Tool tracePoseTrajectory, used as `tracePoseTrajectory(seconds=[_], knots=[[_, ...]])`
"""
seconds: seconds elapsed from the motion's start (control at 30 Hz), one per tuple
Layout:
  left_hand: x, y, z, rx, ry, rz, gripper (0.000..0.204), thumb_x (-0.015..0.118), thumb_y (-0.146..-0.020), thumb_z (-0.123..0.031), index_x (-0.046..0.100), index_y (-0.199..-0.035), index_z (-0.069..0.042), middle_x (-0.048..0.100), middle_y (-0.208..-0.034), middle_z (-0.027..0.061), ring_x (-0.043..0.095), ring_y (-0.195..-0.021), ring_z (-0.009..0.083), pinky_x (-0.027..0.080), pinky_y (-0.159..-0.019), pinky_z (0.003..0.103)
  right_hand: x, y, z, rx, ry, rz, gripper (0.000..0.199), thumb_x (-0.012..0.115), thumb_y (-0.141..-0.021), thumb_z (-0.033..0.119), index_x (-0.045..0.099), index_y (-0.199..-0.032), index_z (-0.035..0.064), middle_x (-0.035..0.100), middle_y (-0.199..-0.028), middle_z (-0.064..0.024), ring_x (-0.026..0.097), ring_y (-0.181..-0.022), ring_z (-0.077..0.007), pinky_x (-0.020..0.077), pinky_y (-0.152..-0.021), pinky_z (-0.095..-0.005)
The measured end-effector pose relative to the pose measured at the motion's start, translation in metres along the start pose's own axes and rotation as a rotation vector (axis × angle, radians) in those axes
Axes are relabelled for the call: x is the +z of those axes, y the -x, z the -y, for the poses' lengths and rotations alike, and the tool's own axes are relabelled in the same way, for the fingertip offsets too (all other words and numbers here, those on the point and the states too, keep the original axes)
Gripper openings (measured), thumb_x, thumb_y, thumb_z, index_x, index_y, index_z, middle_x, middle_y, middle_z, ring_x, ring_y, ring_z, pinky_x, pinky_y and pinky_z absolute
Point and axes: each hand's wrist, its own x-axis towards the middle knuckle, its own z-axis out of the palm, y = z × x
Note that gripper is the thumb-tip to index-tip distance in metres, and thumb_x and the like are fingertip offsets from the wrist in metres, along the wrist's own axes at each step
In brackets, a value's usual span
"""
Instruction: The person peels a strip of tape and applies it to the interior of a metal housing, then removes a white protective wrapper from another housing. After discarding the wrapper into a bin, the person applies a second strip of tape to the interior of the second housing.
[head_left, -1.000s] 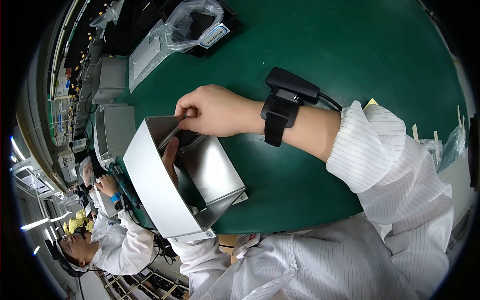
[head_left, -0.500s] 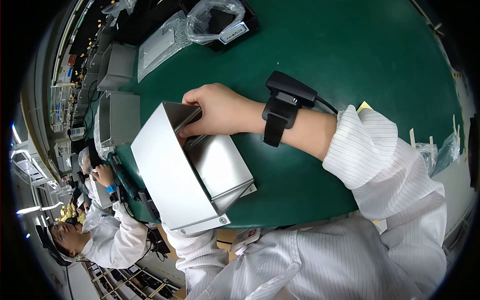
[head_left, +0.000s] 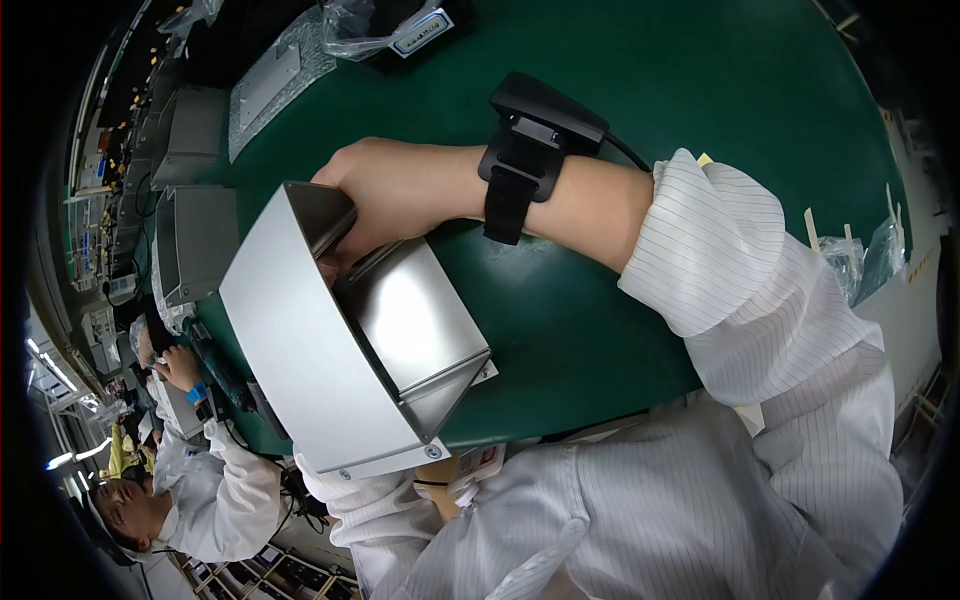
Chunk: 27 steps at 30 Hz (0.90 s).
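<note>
A silver sheet-metal enclosure [head_left: 310, 340], bent into an open box shape with small fasteners along its lower flange, is held tilted above the near left of the green table. My right hand [head_left: 385, 195] reaches over its far end. Its fingers are closed round a metal edge there, the fingertips partly hidden inside the opening. A black device is strapped to my right wrist. My left sleeve [head_left: 375, 515] runs up behind the enclosure's lower end, and the left hand itself is hidden.
Grey metal housings [head_left: 203, 240] stand along the table's left side. Beyond them lie bubble wrap [head_left: 310, 75] with a flat plate and a black bin [head_left: 440, 45] with plastic bags. A co-worker [head_left: 220, 480] works at left beside a dark power tool [head_left: 218, 365]. Clear bags [head_left: 880, 255] sit at right.
The whole scene has shifted left in the picture, the far objects also upward. My right hand keeps its grip on the enclosure, with its pose nearly the same.
</note>
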Motion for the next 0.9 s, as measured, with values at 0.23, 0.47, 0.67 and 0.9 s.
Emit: tracePoseTrajectory(seconds=[0.23, 0.47, 0.67, 0.9], knots=[[0.016, 0.018, -0.027, 0.081, -0.086, 0.056, 0.057, 0.084, -0.080, -0.012, 0.055, -0.127, 0.003, 0.067, -0.117, 0.0110, 0.064, -0.094, 0.0195, 0.051, -0.085, 0.030, -0.024, 0.005, 0.008, -0.033, 0.153, 0.197, 0.039, 0.078, -0.077, 0.018, 0.067, -0.110, -0.0004, 0.072, -0.097, -0.0159, 0.069, -0.090, -0.0279, 0.0530, -0.081, -0.0346], [-0.006, 0.026, -0.029, 0.036, -0.180, 0.087, 0.061, 0.085, -0.077, -0.009, 0.055, -0.129, 0.003, 0.066, -0.122, 0.0136, 0.063, -0.107, 0.0236, 0.048, -0.097, 0.033, -0.040, 0.013, 0.007, -0.035, 0.257, 0.288, 0.038, 0.073, -0.079, 0.014, 0.067, -0.113, 0.0002, 0.069, -0.087, -0.0114, 0.065, -0.078, -0.0228, 0.0512, -0.073, -0.0350], [-0.033, 0.029, -0.001, -0.004, -0.162, 0.162, 0.060, 0.084, -0.080, -0.010, 0.054, -0.130, 0.003, 0.065, -0.123, 0.0126, 0.064, -0.104, 0.0215, 0.050, -0.092, 0.032, -0.048, 0.015, -0.003, -0.023, 0.094, 0.343, 0.036, 0.072, -0.079, 0.009, 0.067, -0.114, 0.0015, 0.067, -0.083, -0.0064, 0.062, -0.075, -0.0144, 0.0501, -0.072, -0.0283], [-0.060, 0.033, 0.033, -0.074, 0.069, 0.060, 0.057, 0.082, -0.082, -0.011, 0.053, -0.130, 0.003, 0.066, -0.121, 0.0117, 0.064, -0.103, 0.0198, 0.050, -0.091, 0.031, -0.011, 0.016, -0.003, 0.010, -0.011, 0.117, 0.030, 0.073, -0.082, 0.014, 0.069, -0.109, 0.0017, 0.074, -0.097, -0.0119, 0.070, -0.088, -0.0239, 0.0522, -0.077, -0.0338]])
